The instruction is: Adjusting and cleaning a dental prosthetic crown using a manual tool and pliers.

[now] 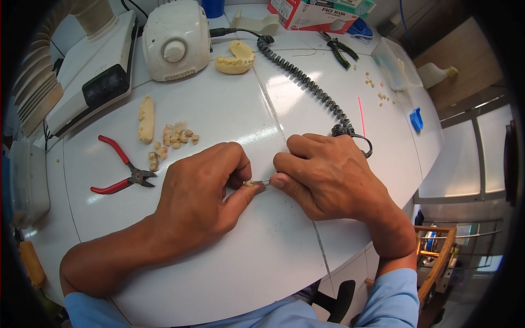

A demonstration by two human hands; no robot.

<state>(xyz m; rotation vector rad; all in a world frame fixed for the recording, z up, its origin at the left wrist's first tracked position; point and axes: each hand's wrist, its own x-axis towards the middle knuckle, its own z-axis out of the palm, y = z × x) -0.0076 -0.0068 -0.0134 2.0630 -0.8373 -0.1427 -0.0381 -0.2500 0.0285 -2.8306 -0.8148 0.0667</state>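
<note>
My left hand (199, 188) pinches a small cream-coloured dental crown (249, 183) between thumb and fingertips, just above the white tabletop. From the right, the thin metal bur (263, 181) of a rotary handpiece reaches the crown and seems to touch it. My right hand (333, 177) is closed around that handpiece, whose body is mostly hidden by the fingers. A black coiled cord (307, 82) runs to it from a white micromotor control box (176, 44). Beyond my left hand lies a cluster of loose tooth crowns (178, 133).
Red-handled cutters (131, 174) lie open at left, near a cream dental strip (146, 120). A yellow dental cast (235, 58) sits by the control box. Black pliers (339, 50), a pink stick (361, 116), a clear tub (396, 65) and a mask box (311, 15) stand farther right.
</note>
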